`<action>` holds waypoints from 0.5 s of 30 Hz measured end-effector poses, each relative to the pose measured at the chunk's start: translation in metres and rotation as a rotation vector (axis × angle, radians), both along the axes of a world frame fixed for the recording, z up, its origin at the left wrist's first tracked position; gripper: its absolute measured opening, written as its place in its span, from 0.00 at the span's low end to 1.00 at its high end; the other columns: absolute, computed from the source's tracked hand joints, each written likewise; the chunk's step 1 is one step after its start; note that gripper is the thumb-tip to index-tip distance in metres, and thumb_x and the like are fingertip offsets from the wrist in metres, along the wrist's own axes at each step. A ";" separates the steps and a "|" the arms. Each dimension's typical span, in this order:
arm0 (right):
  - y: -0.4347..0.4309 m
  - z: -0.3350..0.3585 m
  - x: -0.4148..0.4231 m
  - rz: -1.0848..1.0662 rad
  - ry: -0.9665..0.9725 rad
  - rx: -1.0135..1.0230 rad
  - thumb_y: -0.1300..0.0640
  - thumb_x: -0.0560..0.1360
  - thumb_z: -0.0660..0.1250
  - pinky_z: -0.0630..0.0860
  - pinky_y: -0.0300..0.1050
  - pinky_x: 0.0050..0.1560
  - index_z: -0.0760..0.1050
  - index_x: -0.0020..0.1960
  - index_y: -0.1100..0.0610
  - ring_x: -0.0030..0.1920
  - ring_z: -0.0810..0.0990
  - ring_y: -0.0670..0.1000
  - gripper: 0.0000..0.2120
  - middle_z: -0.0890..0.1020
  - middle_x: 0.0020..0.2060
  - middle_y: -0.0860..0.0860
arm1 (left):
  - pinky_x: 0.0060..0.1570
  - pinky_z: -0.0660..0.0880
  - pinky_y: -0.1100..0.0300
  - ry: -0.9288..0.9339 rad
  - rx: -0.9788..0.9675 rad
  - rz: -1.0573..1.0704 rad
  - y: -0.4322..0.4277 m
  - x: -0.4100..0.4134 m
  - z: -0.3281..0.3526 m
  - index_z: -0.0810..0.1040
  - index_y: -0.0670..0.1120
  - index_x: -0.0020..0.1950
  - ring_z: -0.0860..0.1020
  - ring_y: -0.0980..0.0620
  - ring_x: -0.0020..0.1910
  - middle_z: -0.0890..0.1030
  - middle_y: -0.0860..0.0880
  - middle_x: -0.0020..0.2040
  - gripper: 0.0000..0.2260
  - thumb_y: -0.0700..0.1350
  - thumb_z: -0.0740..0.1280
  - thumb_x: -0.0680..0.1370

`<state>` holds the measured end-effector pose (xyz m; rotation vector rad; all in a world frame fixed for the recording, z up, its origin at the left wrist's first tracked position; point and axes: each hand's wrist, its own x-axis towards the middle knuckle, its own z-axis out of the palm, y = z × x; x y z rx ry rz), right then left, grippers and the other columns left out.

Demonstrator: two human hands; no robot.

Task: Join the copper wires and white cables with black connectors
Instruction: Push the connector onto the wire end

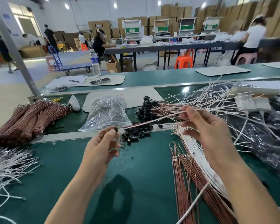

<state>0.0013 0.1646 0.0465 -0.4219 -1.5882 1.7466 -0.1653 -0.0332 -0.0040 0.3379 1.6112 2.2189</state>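
Nearest me, the green bench (152, 160) lies under both forearms. Far left sit banded copper wire bundles (27, 117). My left hand (102, 147) pinches a black connector (116, 129) between thumb and fingertips. From it a pale cable (152, 121) stretches up to my right hand (205, 131), which pinches it with its fingers curled. Below that hand, loose copper wires (184, 183) lie beside white cables (196, 147).

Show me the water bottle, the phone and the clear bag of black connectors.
water bottle (95, 69): head view, clear body below the label.
phone (100, 81): head view, middle of its top face.
bag of black connectors (106, 113): head view, middle of the plastic.
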 end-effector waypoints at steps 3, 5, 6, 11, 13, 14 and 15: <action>0.039 0.035 -0.018 -0.048 -0.054 0.182 0.48 0.76 0.67 0.82 0.39 0.40 0.84 0.49 0.51 0.43 0.84 0.46 0.09 0.87 0.45 0.47 | 0.28 0.76 0.63 0.011 -0.006 -0.079 0.033 -0.026 0.027 0.81 0.43 0.54 0.78 0.56 0.31 0.84 0.48 0.41 0.05 0.43 0.68 0.81; 0.070 0.050 -0.039 -0.083 -0.057 0.202 0.51 0.79 0.67 0.83 0.41 0.41 0.83 0.51 0.53 0.43 0.84 0.48 0.08 0.87 0.43 0.48 | 0.30 0.76 0.63 0.035 -0.027 -0.113 0.062 -0.048 0.046 0.80 0.42 0.54 0.79 0.56 0.32 0.83 0.49 0.41 0.08 0.45 0.68 0.81; 0.088 0.054 -0.050 -0.088 -0.061 0.181 0.53 0.80 0.66 0.83 0.43 0.43 0.82 0.53 0.56 0.44 0.84 0.49 0.09 0.86 0.44 0.48 | 0.30 0.76 0.64 0.052 -0.049 -0.117 0.081 -0.060 0.054 0.80 0.42 0.54 0.79 0.57 0.32 0.83 0.50 0.41 0.08 0.46 0.68 0.81; 0.145 0.033 -0.079 0.067 -0.398 -0.025 0.56 0.80 0.67 0.84 0.44 0.45 0.72 0.67 0.68 0.52 0.84 0.57 0.20 0.84 0.54 0.62 | 0.31 0.78 0.64 0.098 -0.253 -0.132 0.169 -0.095 0.064 0.77 0.42 0.49 0.79 0.54 0.36 0.81 0.47 0.47 0.06 0.41 0.63 0.83; 0.150 0.008 -0.075 0.081 -0.492 -0.123 0.58 0.79 0.67 0.83 0.40 0.39 0.74 0.63 0.69 0.46 0.86 0.54 0.17 0.85 0.52 0.63 | 0.33 0.79 0.63 0.090 -0.342 -0.083 0.188 -0.097 0.055 0.75 0.41 0.47 0.79 0.52 0.37 0.80 0.45 0.47 0.07 0.38 0.60 0.83; 0.151 -0.004 -0.072 0.074 -0.501 -0.154 0.59 0.80 0.66 0.83 0.39 0.38 0.75 0.60 0.69 0.44 0.86 0.53 0.15 0.85 0.51 0.63 | 0.32 0.78 0.64 0.092 -0.347 -0.029 0.190 -0.095 0.049 0.74 0.41 0.48 0.78 0.52 0.36 0.79 0.45 0.46 0.06 0.37 0.59 0.83; 0.151 -0.014 -0.067 0.064 -0.495 -0.175 0.59 0.80 0.66 0.83 0.40 0.39 0.76 0.58 0.69 0.44 0.86 0.53 0.13 0.86 0.49 0.62 | 0.31 0.78 0.65 0.101 -0.329 0.011 0.189 -0.091 0.043 0.73 0.41 0.52 0.78 0.53 0.35 0.79 0.45 0.45 0.05 0.36 0.59 0.83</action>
